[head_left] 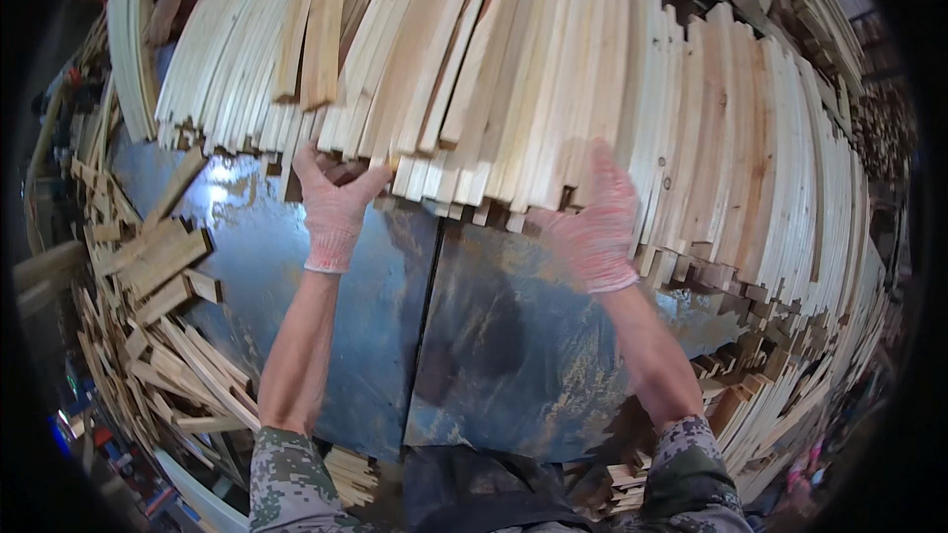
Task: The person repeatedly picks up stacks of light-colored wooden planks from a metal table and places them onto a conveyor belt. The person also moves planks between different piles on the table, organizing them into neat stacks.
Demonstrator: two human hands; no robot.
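Observation:
Long pale wooden strips (pixel 538 69) lie side by side in a wide row, their uneven near ends facing me. My left hand (pixel 334 205), in a pinkish-white knit glove, is at the near ends left of centre. Its thumb and fingers are spread wide around the strip ends, and its fingertips are partly hidden there. Farther right my right hand (pixel 597 227), gloved the same way, rests against the strip ends. Its fingers reach up along the strips, with the thumb pointing left, apart from them. Neither hand is visibly closed around a strip.
Beneath the strips is a worn blue-grey metal tabletop (pixel 513 336) with a dark seam. Short wood offcuts (pixel 163 262) are piled at the left. More strips (pixel 770 405) are stacked at the lower right. Another person's hand (pixel 163 18) touches strips at the far left.

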